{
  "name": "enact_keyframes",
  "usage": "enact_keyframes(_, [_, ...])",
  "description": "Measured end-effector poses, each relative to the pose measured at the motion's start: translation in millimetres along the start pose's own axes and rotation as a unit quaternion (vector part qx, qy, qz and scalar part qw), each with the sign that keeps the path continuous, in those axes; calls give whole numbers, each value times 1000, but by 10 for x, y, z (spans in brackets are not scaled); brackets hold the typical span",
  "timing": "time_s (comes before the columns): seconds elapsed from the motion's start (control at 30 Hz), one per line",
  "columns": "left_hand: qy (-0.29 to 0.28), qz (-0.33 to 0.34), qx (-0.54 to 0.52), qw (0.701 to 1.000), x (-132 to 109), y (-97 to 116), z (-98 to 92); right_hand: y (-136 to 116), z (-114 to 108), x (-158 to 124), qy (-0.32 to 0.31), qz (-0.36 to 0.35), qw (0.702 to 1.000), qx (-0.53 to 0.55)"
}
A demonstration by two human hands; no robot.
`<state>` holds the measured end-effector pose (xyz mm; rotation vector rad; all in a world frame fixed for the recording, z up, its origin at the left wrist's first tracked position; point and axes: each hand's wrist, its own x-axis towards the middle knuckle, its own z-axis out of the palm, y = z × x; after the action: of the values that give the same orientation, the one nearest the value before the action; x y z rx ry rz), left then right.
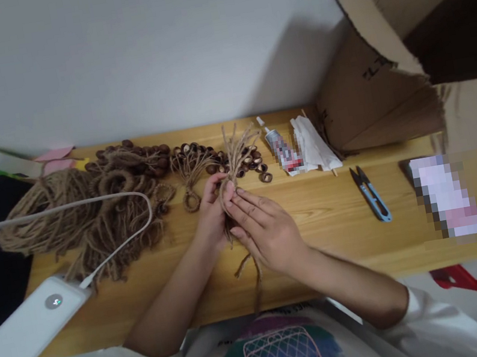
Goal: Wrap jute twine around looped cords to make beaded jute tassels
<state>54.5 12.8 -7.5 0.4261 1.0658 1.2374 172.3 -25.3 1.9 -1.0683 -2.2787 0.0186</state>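
Observation:
Both my hands meet over the middle of the wooden table, closed round a bundle of jute cords (239,157). My left hand (213,213) grips the bundle from the left, its fingers partly hidden behind it. My right hand (267,228) presses its fingers together against the cords from the right. Loose cord ends fan out above my fingers, and a few strands dangle below toward the table edge. Just left of my hands lies a looped jute piece (190,198) with splayed ends. Behind the cords sit several cut, hollow brown nut shells (262,168).
At left are a heap of jute rope (50,216), brown round nuts (157,158) and a white power bank (31,335) with a cable. To the right lie a glue tube (282,150), white paper packets (312,142), blue thread snips (372,196), a phone (446,192) and a cardboard box (375,94).

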Motion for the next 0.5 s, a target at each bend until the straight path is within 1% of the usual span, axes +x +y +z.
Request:
enact_keyframes(0.1, [-8,-11,-3,1000,0,15,-4,16,-12,-4,13,-12,1000,7])
enact_keyframes(0.23, [-20,-17,8,1000,-2,53,-12,2,-41,3,15,-31,999,2])
enact_keyframes(0.27, [-26,-17,13,999,-4,64,-13,-9,-49,6,12,-35,999,8])
enact_keyframes(0.33, [-55,-13,28,998,-6,80,-17,-32,-65,10,5,-42,999,34])
enact_keyframes(0.37, [-74,-4,40,996,-5,84,-21,-40,-75,11,7,-45,998,53])
enact_keyframes(0.43, [-100,36,75,991,0,79,-36,-38,-100,14,34,-40,994,99])
enact_keyframes(0.5, [-102,102,131,981,7,60,-60,-4,-132,23,74,8,984,164])
